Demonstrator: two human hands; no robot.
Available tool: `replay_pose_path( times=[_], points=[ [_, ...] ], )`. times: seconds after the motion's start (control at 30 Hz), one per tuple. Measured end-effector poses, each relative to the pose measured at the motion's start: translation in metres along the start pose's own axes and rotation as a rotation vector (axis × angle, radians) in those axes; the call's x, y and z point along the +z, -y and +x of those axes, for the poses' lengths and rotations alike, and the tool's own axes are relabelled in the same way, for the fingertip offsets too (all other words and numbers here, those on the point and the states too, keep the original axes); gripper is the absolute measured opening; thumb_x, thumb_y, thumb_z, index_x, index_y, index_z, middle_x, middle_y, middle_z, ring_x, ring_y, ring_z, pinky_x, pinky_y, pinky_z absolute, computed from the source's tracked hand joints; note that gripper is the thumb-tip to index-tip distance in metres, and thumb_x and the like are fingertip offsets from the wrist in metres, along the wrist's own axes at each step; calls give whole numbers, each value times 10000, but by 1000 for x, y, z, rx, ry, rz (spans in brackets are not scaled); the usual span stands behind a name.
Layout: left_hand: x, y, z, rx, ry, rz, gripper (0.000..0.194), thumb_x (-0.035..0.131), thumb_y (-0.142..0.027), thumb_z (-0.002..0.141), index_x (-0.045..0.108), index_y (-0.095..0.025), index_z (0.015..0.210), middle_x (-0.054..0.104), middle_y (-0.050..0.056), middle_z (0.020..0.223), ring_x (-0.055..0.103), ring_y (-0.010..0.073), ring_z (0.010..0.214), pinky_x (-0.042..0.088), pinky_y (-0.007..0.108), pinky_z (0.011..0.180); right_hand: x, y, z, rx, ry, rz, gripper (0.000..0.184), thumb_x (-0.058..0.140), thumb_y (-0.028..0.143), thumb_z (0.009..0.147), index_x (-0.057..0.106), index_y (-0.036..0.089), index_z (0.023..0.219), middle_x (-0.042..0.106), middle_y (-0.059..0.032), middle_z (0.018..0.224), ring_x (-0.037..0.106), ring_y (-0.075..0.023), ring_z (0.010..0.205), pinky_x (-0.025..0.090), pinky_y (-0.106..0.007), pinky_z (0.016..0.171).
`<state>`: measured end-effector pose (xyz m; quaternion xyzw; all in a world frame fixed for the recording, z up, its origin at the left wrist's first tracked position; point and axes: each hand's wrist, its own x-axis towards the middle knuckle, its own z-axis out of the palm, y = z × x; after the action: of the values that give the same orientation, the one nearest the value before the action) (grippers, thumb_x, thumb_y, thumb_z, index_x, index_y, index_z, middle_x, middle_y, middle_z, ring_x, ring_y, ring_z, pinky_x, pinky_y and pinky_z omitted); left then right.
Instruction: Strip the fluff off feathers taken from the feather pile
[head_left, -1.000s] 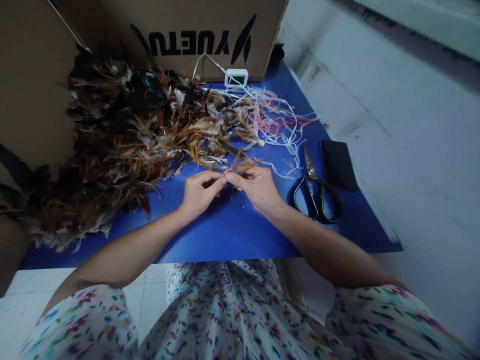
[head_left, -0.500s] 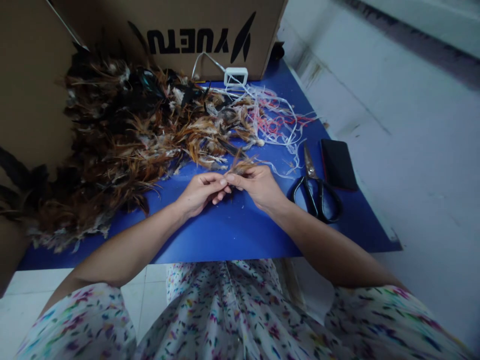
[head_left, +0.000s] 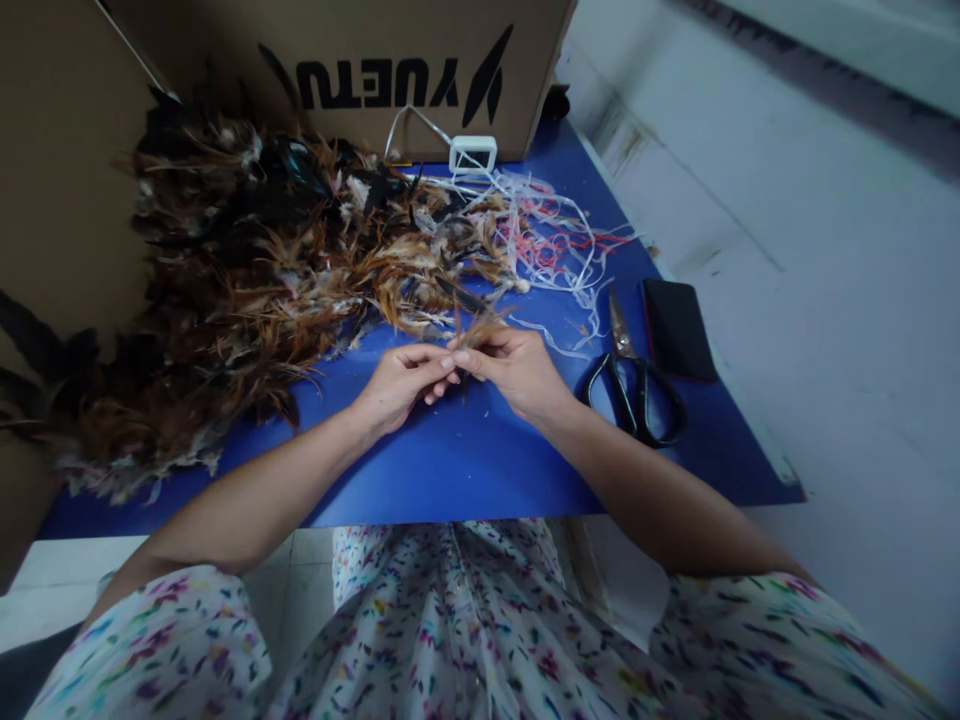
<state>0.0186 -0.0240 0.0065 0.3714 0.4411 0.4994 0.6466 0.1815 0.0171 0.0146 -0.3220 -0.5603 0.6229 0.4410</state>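
Note:
Both my hands meet above the front part of the blue table (head_left: 420, 480). My right hand (head_left: 517, 370) pinches a small bunch of brown feathers (head_left: 478, 330) between thumb and fingers, the tips pointing up and away from me. My left hand (head_left: 412, 378) is closed, thumb against fingertips, touching the right fingertips at the base of the bunch. The quill ends are hidden by my fingers. Just beyond my hands lies a large heap of brown and black feathers (head_left: 292, 260), spreading to the left.
Black-handled scissors (head_left: 626, 375) lie right of my hands, beside a dark phone-like slab (head_left: 677, 328). Tangled white and red plastic strips (head_left: 551, 235) lie behind, near a small white device (head_left: 472, 153). A cardboard box (head_left: 405, 45) stands at the back, a wall (head_left: 825, 250) on the right.
My hands stay almost in place, with the feather bunch shifting slightly between the fingers. A dark shape has appeared at the lower left edge.

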Motion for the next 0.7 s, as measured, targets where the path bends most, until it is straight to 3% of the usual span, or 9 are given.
replay_pose_path(
  times=[0.27, 0.37, 0.57, 0.7],
  points=[
    [3, -2, 1, 69, -91, -24, 361, 922, -427, 582, 746, -151, 735, 678, -2, 626, 508, 43, 464, 339, 168, 398, -15, 8, 4, -69, -54, -132, 286, 885, 402, 663, 765, 195, 820, 737, -21, 796, 627, -138, 701, 518, -301, 702],
    [4, -3, 2, 104, -131, -31, 345, 909, -410, 591, 743, -148, 742, 677, -2, 630, 496, 39, 457, 335, 172, 399, -26, 14, 5, -71, -49, -401, 179, 805, 308, 728, 772, 171, 839, 722, -23, 748, 588, -131, 651, 478, -286, 647],
    [2, -4, 4, 133, -170, -58, 282, 884, -356, 618, 745, -150, 752, 677, -1, 647, 497, 35, 461, 336, 172, 402, -38, 24, 3, -46, 150, -977, 75, 695, 162, 787, 766, 178, 802, 703, -26, 789, 581, -131, 668, 429, -286, 674],
    [2, -4, 4, 151, -178, -86, 285, 894, -348, 607, 743, -150, 744, 670, -6, 632, 497, 36, 456, 333, 168, 398, -38, 27, 2, 26, 223, -1157, 61, 698, 169, 809, 741, 181, 766, 692, -24, 797, 593, -146, 702, 411, -290, 696]
  ],
)
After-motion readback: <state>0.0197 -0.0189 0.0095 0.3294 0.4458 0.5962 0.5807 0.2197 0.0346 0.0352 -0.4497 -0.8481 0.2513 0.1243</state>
